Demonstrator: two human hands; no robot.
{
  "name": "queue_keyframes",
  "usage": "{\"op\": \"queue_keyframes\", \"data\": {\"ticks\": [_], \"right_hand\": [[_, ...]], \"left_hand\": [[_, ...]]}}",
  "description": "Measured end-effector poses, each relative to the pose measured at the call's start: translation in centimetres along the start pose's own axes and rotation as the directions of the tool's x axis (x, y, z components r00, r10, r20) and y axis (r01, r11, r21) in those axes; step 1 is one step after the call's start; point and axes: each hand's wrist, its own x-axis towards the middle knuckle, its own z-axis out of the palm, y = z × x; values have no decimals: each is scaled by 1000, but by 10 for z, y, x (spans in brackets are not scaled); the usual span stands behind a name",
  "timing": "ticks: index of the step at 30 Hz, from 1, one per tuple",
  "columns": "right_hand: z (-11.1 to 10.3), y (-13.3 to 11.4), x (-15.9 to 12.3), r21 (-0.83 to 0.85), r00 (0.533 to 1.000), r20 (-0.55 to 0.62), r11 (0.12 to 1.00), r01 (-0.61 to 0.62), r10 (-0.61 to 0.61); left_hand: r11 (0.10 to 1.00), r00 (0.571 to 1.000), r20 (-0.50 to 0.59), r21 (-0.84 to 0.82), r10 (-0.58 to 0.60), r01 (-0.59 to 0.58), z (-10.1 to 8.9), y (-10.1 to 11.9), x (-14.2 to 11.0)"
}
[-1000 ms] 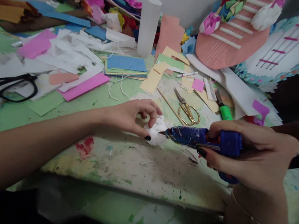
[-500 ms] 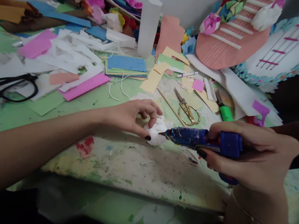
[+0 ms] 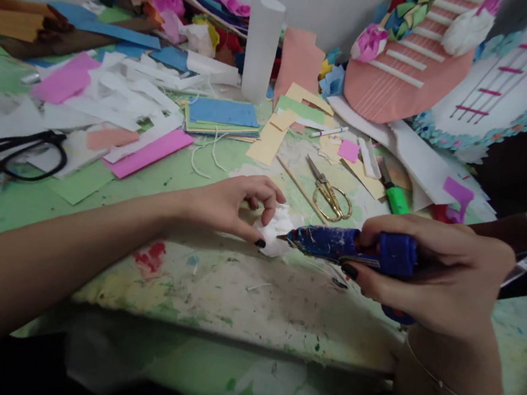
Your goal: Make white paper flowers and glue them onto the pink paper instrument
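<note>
My left hand rests on the table with thumb and fingers curled round the left side of a white paper flower. Part of the flower is hidden by those fingers. In my right hand is a blue hot glue gun, smeared along its barrel. Its nozzle points left and is over the flower's right part; whether it touches the paper I cannot tell. Just beyond the gun lie gold-handled scissors and a thin wooden stick.
Black glasses and white paper strips lie on the left. A stack of coloured paper and a white paper roll stand farther back. Right of the scissors is a green-handled cutter. Paper guitars lean at the back right.
The glue gun and my right hand have shifted slightly left, bringing the nozzle farther over the flower. My left hand keeps its place.
</note>
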Motion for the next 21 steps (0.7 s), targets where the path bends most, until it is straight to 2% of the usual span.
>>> {"op": "queue_keyframes", "data": {"ticks": [10, 21], "right_hand": [[-1, 0, 3, -23, 999, -42, 1000, -20, 19], [-6, 1, 1, 46, 984, -140, 993, -108, 114]], "left_hand": [[1000, 1000, 18, 22, 2, -3, -1, 1, 1], [1000, 1000, 25, 21, 1, -2, -1, 2, 1]]}}
